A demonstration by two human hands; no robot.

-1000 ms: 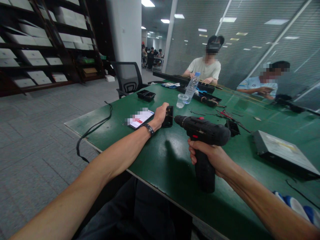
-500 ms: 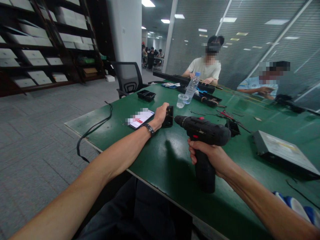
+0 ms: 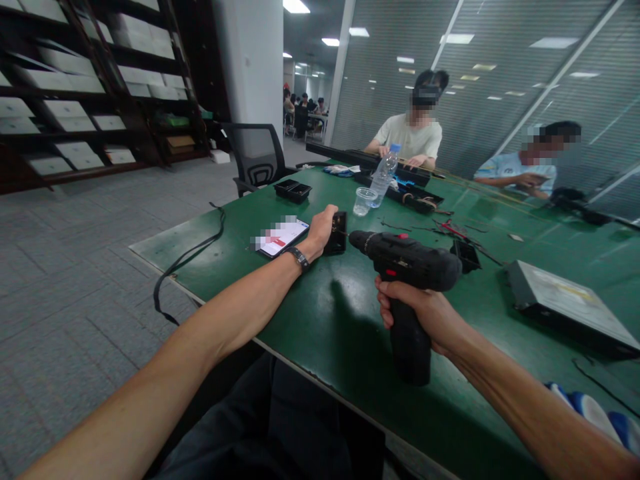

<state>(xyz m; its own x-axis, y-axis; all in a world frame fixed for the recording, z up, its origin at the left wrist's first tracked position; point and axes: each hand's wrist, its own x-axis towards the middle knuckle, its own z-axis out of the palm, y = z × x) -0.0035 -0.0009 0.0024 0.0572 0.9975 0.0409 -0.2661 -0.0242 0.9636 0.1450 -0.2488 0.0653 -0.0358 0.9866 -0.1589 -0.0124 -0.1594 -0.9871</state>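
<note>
In my right hand (image 3: pixel 415 307) is a black cordless drill (image 3: pixel 410 257), its handle wrapped by my fingers and its chuck facing left. The drill's bit reaches toward a small black plastic tray (image 3: pixel 339 241) on the table; whether the tip touches anything there is too small to tell. My left hand (image 3: pixel 320 233) is closed on the left side of that tray, thumb along the top edge, with the other fingers hidden behind it. Small bits show inside the tray. Just left of my left wrist lies a phone (image 3: pixel 283 238) with its screen lit.
The green table (image 3: pixel 320 313) also bears a water bottle (image 3: pixel 384 177), a plastic cup (image 3: pixel 365 202), a double black tray (image 3: pixel 293 191), a metal box (image 3: pixel 573 310), loose wires and a black strap (image 3: pixel 200 243). Two people (image 3: pixel 410 137) sit across the table.
</note>
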